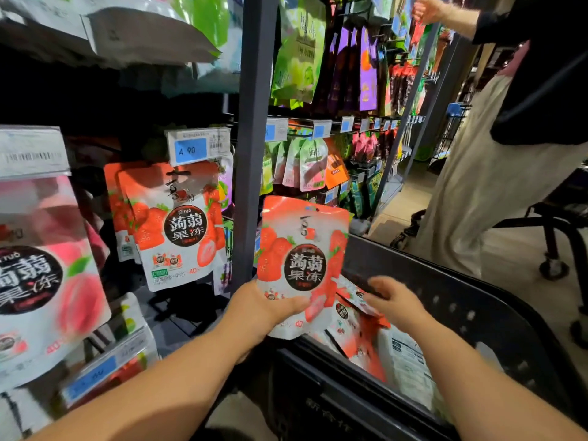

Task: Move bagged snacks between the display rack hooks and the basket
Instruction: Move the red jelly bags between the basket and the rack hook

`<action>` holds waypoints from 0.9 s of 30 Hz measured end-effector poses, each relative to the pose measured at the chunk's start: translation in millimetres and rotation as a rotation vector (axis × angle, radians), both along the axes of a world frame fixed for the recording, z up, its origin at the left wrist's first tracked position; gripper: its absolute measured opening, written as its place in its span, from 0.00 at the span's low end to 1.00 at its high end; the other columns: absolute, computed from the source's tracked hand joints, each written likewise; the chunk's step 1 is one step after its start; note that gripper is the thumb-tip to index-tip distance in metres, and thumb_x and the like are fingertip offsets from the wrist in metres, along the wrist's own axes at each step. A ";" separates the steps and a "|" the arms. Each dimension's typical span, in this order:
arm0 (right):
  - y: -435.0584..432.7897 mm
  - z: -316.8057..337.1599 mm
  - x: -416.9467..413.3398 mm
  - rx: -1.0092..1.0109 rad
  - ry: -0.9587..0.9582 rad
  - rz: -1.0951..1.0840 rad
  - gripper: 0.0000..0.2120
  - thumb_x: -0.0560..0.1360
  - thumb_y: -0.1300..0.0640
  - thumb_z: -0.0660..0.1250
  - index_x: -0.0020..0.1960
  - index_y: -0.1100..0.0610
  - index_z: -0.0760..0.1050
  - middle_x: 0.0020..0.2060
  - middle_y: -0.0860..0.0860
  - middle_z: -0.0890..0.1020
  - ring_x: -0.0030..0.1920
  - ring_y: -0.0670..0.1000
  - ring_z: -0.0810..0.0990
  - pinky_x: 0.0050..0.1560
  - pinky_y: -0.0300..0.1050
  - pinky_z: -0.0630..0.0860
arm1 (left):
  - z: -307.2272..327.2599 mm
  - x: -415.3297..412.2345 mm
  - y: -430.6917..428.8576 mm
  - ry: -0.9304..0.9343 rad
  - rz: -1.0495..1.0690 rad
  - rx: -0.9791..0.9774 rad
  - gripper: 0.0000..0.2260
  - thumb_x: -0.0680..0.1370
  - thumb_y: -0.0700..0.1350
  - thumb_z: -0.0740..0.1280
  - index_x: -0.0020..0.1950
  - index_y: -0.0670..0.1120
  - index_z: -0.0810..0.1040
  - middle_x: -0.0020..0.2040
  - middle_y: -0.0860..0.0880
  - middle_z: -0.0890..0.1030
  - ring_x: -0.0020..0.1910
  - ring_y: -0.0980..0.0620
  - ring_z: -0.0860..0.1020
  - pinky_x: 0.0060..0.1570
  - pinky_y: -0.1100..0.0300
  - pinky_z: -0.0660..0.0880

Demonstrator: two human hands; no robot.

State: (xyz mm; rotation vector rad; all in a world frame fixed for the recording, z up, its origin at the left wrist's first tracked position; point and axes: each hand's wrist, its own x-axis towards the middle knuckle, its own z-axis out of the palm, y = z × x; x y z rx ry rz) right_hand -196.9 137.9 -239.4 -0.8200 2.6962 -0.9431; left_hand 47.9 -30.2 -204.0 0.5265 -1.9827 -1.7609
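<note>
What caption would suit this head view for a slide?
Left hand holds a strawberry jelly bag; right hand over more bags in the basket.

Held snack bag (302, 249): glossy plastic film, smooth, seen at centre.
Basket (477, 313): black matt plastic, perforated wall, at lower right.
Rack post (254, 106): dark matt metal.
Price tag (197, 148): paper behind clear glossy plastic.

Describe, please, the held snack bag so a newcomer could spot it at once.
Find the dark rack post mid-frame. Right of it, above the black basket, the left hand grips a strawberry jelly bag upright. Its twins hang left of the post or lie in the basket.
</note>
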 end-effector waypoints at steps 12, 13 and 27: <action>-0.9 -32.3 -17.7 0.167 0.015 -0.098 0.07 0.77 0.52 0.69 0.52 0.48 0.85 0.48 0.46 0.84 0.48 0.49 0.79 0.45 0.40 0.70 | -3.0 -2.2 1.5 0.129 0.011 0.243 0.25 0.62 0.45 0.81 0.59 0.45 0.81 0.53 0.47 0.85 0.54 0.47 0.83 0.62 0.46 0.76; -1.4 -31.4 -17.0 0.125 -0.001 -0.110 0.05 0.77 0.51 0.70 0.50 0.47 0.84 0.44 0.46 0.84 0.46 0.48 0.79 0.43 0.41 0.70 | -3.5 -2.0 0.9 0.125 0.015 0.243 0.25 0.62 0.45 0.80 0.59 0.45 0.81 0.53 0.48 0.86 0.54 0.47 0.83 0.62 0.46 0.76; 0.8 22.5 6.2 -0.330 0.181 -0.090 0.08 0.78 0.52 0.67 0.41 0.43 0.75 0.40 0.46 0.82 0.46 0.53 0.80 0.46 0.47 0.73 | 0.7 -5.1 2.1 0.068 0.150 0.154 0.22 0.59 0.46 0.81 0.52 0.47 0.84 0.47 0.50 0.87 0.50 0.48 0.84 0.58 0.45 0.78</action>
